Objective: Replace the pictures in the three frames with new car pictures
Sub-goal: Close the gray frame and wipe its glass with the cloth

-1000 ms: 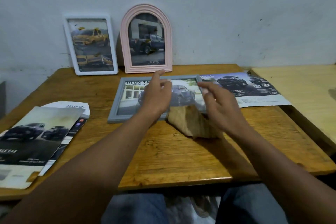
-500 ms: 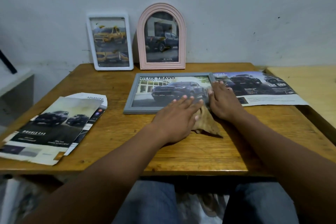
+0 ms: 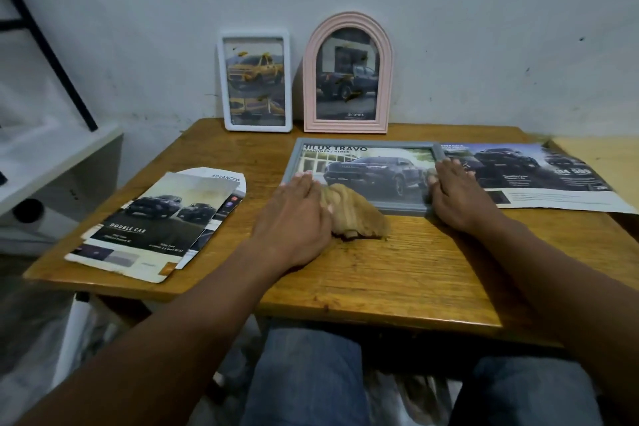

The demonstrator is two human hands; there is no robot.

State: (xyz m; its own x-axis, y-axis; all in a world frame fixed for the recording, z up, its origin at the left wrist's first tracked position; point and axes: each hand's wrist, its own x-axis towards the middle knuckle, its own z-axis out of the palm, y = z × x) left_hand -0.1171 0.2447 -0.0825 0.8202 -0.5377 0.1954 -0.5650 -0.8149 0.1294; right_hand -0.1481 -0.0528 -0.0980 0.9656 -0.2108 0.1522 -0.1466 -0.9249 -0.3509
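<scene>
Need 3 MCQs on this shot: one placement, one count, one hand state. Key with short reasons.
1. Where is the grey frame?
A. on the person's lap
B. flat on the table
C. hung overhead

2. How many frames stand against the wall?
A. one
B. two
C. three

3. What is the left hand doing?
A. holding scissors
B. raised, empty
C. resting on the tan cloth

Key: 1B, it lies face up on the wood. 2B, the white frame and pink frame stand there. 3C, the hand lies on the cloth at the grey frame's near edge.
</scene>
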